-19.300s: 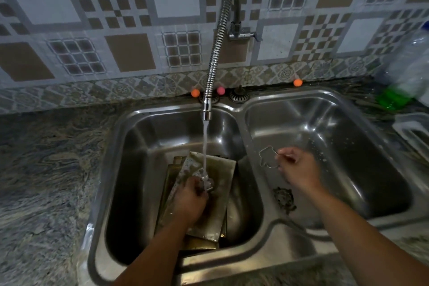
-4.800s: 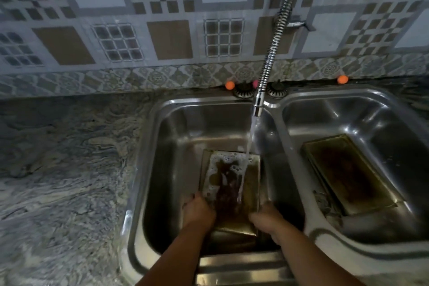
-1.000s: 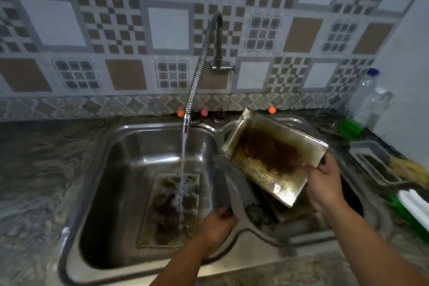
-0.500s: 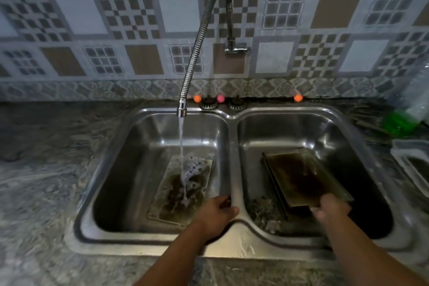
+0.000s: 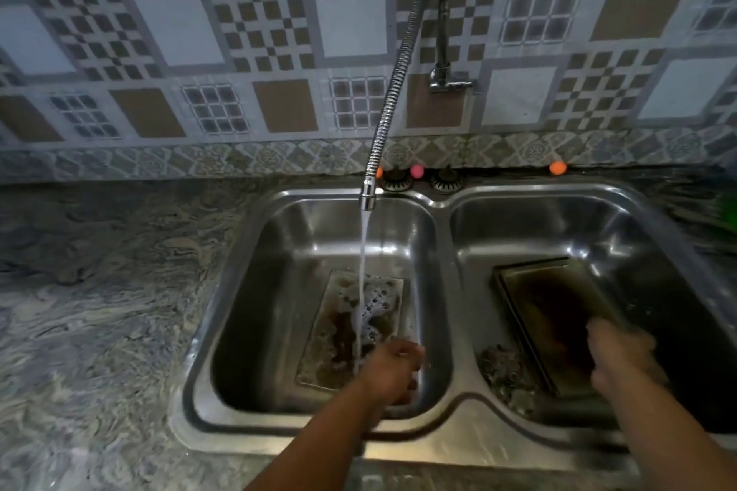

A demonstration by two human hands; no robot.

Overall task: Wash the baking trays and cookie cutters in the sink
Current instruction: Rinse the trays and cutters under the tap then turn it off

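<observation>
A stained baking tray [image 5: 339,331] lies flat in the left basin, and the tap's water stream [image 5: 362,271] falls on it and foams. My left hand [image 5: 393,371] hangs over that tray's near right corner, fingers loosely curled, with nothing visible in it. A second, dark-stained baking tray [image 5: 554,315] lies in the right basin. My right hand [image 5: 622,355] is blurred at its near right end, so its grip is unclear. A heap of small metal pieces [image 5: 504,371], seemingly cookie cutters, sits left of that tray.
The double steel sink [image 5: 446,434] is set in a marbled stone counter [image 5: 99,311]. A flexible tap [image 5: 393,92] arches from the tiled wall over the left basin. Small orange and pink balls [image 5: 557,168] sit on the back ledge.
My right hand carried the second tray down into the right basin, where it now lies. My left hand left the divider and dropped into the left basin over the first tray.
</observation>
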